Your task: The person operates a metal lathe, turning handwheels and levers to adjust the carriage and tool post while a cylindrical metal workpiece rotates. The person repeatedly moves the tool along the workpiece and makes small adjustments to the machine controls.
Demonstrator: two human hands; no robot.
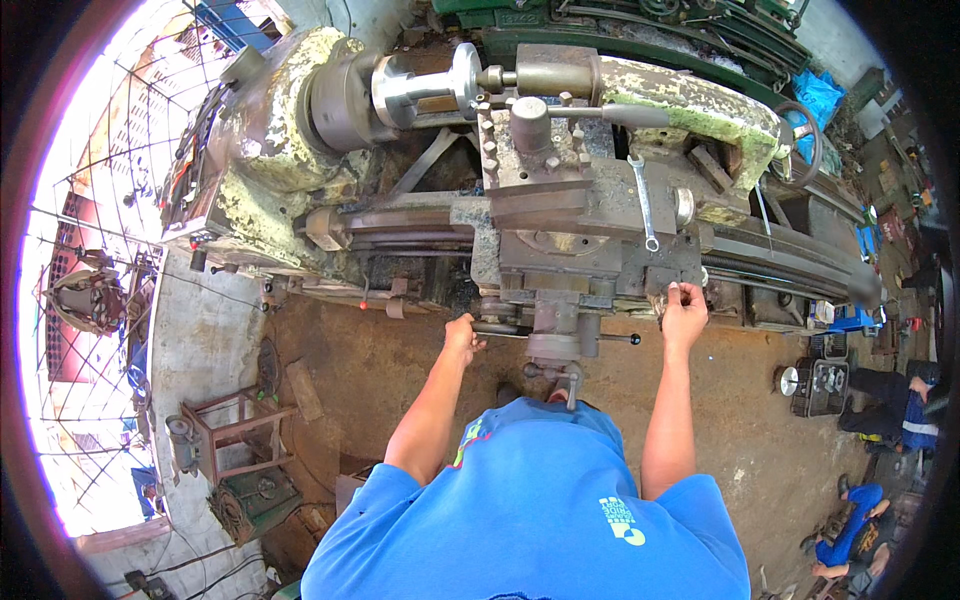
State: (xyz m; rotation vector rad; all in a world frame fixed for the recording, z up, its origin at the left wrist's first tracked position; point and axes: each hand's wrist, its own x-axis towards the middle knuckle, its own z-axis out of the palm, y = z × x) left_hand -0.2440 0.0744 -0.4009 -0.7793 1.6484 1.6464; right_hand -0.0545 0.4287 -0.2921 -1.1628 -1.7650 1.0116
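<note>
I stand at a large metal lathe with worn, peeling paint. My left hand [462, 340] is closed on the left end of a dark handwheel [503, 328], seen nearly edge-on at the front of the carriage. My right hand [685, 314] has its fingers pinched together at the carriage's right front; what they grip is hidden. A shiny flanged metal workpiece [432, 84] sits between the chuck [343, 102] and the tailstock centre [492, 79]. The square tool post [532, 140] stands on the carriage, just nearer than the workpiece. Right of it lies a combination spanner [644, 205].
A ball-ended lever [628, 340] and a crank handle [570, 382] project toward me. The tailstock handwheel [803, 140] is at the far right. A green machine [640, 40] stands behind. A low wooden stand [240, 425] is at left, and people [855, 525] sit at right.
</note>
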